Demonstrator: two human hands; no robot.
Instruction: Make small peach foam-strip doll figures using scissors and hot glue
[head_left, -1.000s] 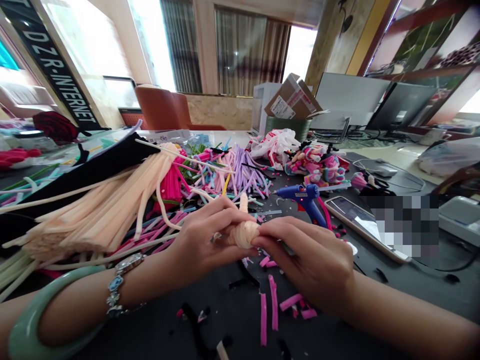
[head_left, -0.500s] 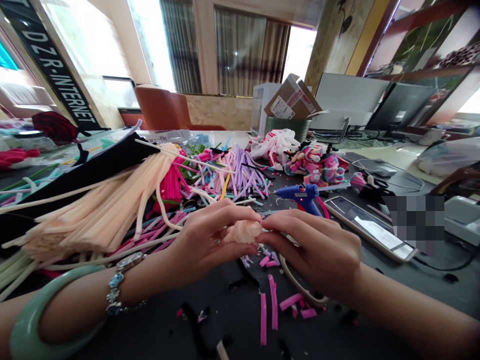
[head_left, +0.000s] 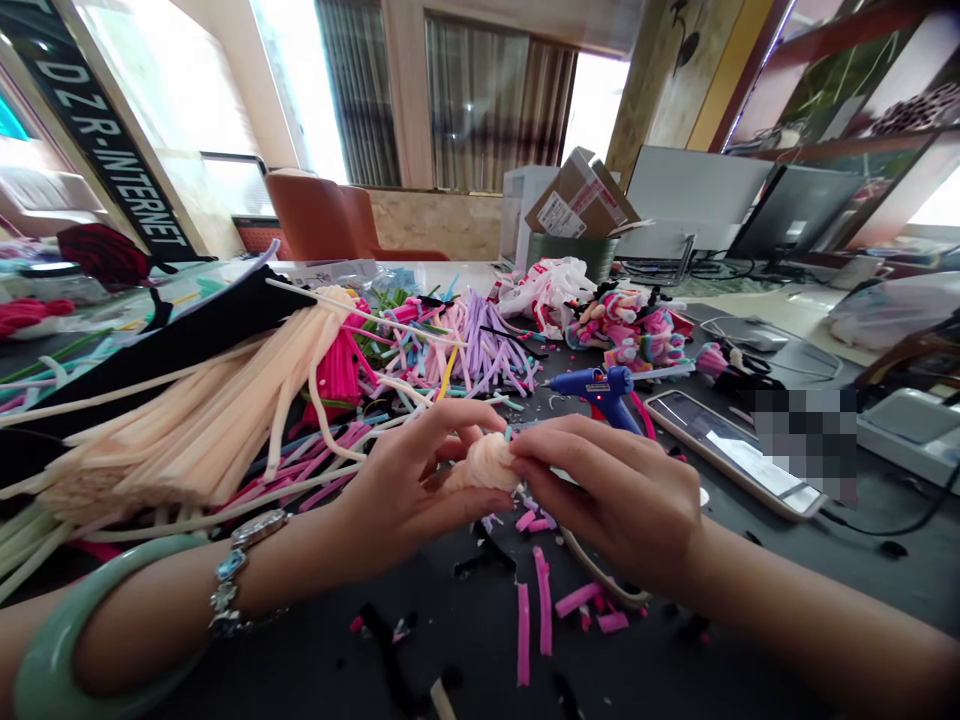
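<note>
Between both hands is a small coil of cream pipe cleaner [head_left: 487,463], wound into a rounded lump. My left hand [head_left: 416,480] grips it from the left, thumb below and fingers above. My right hand [head_left: 615,490] pinches at its right side, where a tiny pale green bit shows at the top. Part of the coil is hidden by the fingers. Below the right hand a cream strand [head_left: 607,585] curves over the dark table. Just beyond the hands lies a blue glue gun [head_left: 600,388].
A thick bundle of cream pipe cleaners [head_left: 202,420] lies left, with purple ones [head_left: 487,345] behind. Cut pink pieces [head_left: 544,600] are scattered in front. A phone [head_left: 735,455] lies right. Finished-looking colourful fuzzy pieces [head_left: 630,330] and a white plastic bag [head_left: 544,290] stand farther back.
The coil has turned slightly in my fingers, and a pale green bit now shows at its top. My right hand has shifted a little to the left.
</note>
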